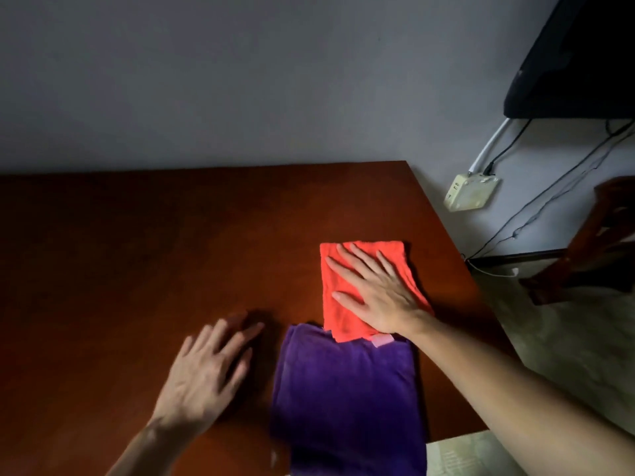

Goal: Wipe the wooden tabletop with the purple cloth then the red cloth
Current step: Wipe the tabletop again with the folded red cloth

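**Flat palm on the red cloth, near the table's right edge**

While the right hand [374,293] lies flat on the red cloth [338,312], fingers spread and pressing down rather than pinching it, the left hand [206,369] is open with fingers apart above or on the bare wooden tabletop [137,252]; it is motion-blurred, so contact with the wood cannot be told. It grips nothing.

The red cloth lies folded toward the right side of the tabletop, its right border close to the table's right edge. Its near end overlaps the far end of the purple cloth [347,389], which lies folded just beside the left hand and runs toward the front edge, where its near end is cut off by the bottom of the view. A small pink tag [381,340] shows at the overlap.

Left of both cloths and beyond them, the wood is open up to the far edge against the grey wall [240,80]. Past the right edge, a wall socket box [470,192] with cables hangs on the wall, and a dark object [577,56] in the upper right corner is cropped and too dim to identify. Both forearms leave the view at the bottom.
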`<state>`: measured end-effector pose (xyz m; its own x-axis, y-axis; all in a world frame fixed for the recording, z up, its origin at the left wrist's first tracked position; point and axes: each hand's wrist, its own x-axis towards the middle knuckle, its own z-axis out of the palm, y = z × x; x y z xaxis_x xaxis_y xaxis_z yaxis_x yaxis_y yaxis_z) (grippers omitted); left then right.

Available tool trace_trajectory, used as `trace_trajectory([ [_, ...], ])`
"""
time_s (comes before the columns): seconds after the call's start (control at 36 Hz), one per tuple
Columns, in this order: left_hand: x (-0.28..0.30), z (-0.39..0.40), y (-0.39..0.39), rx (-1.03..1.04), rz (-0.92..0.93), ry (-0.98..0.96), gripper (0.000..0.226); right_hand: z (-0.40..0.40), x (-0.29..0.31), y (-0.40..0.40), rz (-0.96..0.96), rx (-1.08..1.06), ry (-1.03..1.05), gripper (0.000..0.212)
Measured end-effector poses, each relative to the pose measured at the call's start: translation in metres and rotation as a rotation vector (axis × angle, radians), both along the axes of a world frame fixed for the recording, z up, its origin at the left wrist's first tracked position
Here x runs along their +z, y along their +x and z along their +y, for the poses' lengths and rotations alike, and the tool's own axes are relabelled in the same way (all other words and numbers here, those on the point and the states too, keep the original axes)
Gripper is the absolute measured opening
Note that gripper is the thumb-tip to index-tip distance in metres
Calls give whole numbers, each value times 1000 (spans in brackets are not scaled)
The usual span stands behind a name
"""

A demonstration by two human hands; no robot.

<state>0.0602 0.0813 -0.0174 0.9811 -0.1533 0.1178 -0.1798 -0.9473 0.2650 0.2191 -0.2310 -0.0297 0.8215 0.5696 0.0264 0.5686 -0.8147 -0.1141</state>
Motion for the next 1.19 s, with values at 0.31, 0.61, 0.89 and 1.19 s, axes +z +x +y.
trace_trajectory([
  [0.31, -11, 64, 25, 111, 126, -20, 50, 14, 13, 142, 48, 298, -53, 64],
  [0.61, -15, 63, 32, 132, 110, -34, 59, 58, 17, 283, 53, 280, -48, 74],
  [0.89, -16, 66, 32, 87, 106, -38, 50, 84, 9, 274, 17, -56, 31, 78],
  [1.19, -13, 67, 29, 57, 94, -100, 48, 125, 3, 153, -8, -164, 40, 73],
])
